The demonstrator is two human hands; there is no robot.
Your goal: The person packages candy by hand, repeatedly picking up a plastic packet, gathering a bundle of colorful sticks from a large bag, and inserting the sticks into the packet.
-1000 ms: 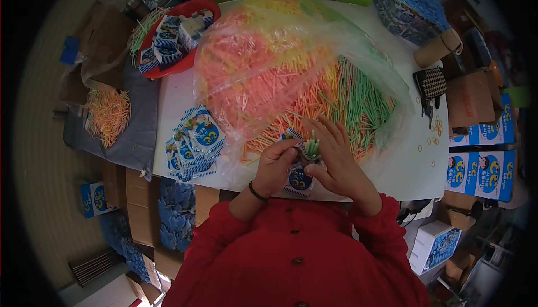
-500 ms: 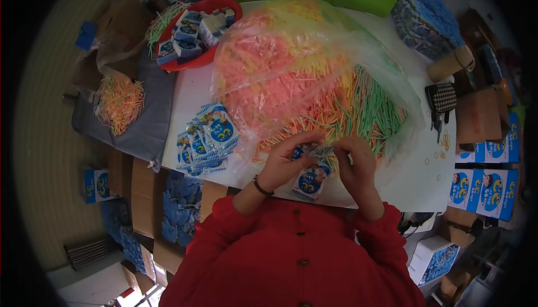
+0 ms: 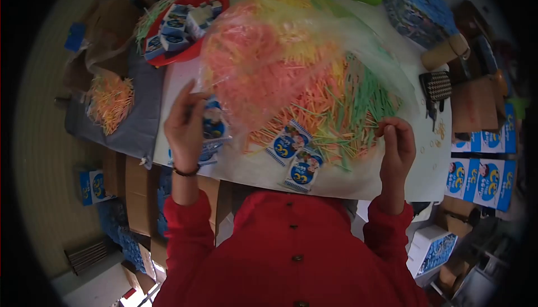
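My left hand (image 3: 186, 125) is over the pile of blue and white packets (image 3: 215, 125) at the table's left, fingers apart, with nothing seen in it. At the right edge of the green sticks (image 3: 367, 91), my right hand (image 3: 397, 139) has its thumb and fingertips pinched together; whatever they hold is too small to make out. Two packets lie near the table's front edge, one (image 3: 288, 142) partly on the sticks and another (image 3: 303, 168) just below it. A clear plastic bag (image 3: 252, 66) covers much of the pink, yellow and orange sticks.
A red basket (image 3: 190, 54) with small boxes stands at the back left. Colourful sticks (image 3: 111, 102) lie on grey cloth (image 3: 147, 94) at the left. At the right are a tan cup (image 3: 444, 53), a patterned pouch (image 3: 436, 86), rubber bands (image 3: 440, 132) and blue-white cartons (image 3: 487, 181).
My hands have moved apart, the left to the packet pile and the right to the right. A second packet now lies beside the first near the front edge. The view has shifted slightly.
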